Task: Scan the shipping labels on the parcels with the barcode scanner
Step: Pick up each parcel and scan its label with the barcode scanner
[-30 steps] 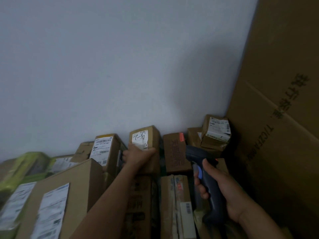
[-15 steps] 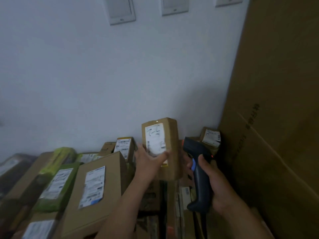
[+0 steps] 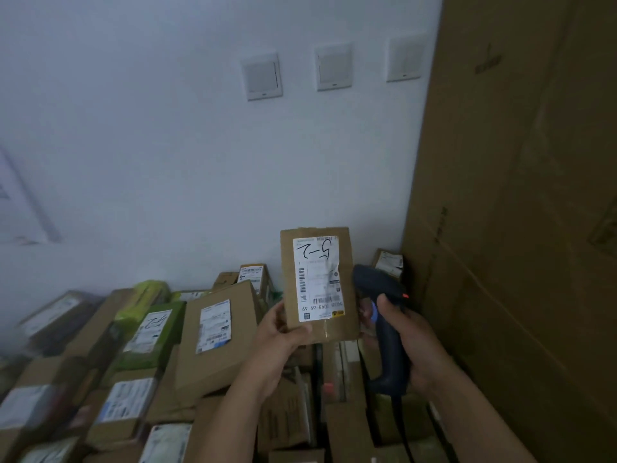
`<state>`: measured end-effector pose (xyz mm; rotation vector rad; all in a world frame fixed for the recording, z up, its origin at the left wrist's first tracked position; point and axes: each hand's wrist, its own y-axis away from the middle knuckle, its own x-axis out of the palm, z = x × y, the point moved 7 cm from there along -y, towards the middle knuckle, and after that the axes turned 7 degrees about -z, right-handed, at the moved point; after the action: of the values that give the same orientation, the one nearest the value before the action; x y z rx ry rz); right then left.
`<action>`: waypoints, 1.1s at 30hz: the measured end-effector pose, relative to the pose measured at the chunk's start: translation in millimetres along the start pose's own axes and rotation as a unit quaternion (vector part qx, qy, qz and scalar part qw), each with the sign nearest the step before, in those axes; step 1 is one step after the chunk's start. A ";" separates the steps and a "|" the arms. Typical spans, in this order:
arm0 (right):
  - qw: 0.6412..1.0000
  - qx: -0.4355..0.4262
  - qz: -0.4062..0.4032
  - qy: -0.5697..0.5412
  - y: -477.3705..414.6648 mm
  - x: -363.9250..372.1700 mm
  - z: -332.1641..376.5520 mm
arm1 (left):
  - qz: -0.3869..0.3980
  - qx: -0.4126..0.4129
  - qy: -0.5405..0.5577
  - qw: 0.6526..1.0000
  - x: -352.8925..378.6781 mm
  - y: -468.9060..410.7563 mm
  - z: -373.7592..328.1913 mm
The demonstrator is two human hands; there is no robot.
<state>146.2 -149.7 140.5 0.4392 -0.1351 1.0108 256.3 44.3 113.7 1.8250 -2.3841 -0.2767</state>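
Parcel (image 3: 319,329) rises clear of the pile.
Left hand (image 3: 283,332) pinches its base; right hand (image 3: 417,349) grips barcode scanner (image 3: 384,295), just right of the upright label (image 3: 317,279).

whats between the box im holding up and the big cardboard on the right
In the head view, the barcode scanner gripped in the right hand sits between the held parcel and the large cardboard; a small labelled parcel lies behind it.
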 end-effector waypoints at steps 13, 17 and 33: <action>0.963 -0.077 0.074 0.246 74.4 4.0 25.0 | -0.166 0.035 0.061 0.984 -59.8 41.9 19.8; 0.955 -0.055 0.085 0.280 81.1 10.3 21.2 | -0.171 0.039 0.073 0.982 -67.1 44.9 26.4; 0.943 -0.031 0.128 0.307 86.1 28.8 20.4 | -0.186 0.046 0.056 0.980 -85.5 41.3 28.1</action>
<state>90.9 -96.5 193.1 0.0322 0.3442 1.3539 234.0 139.2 96.3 2.2577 -2.0013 -0.0935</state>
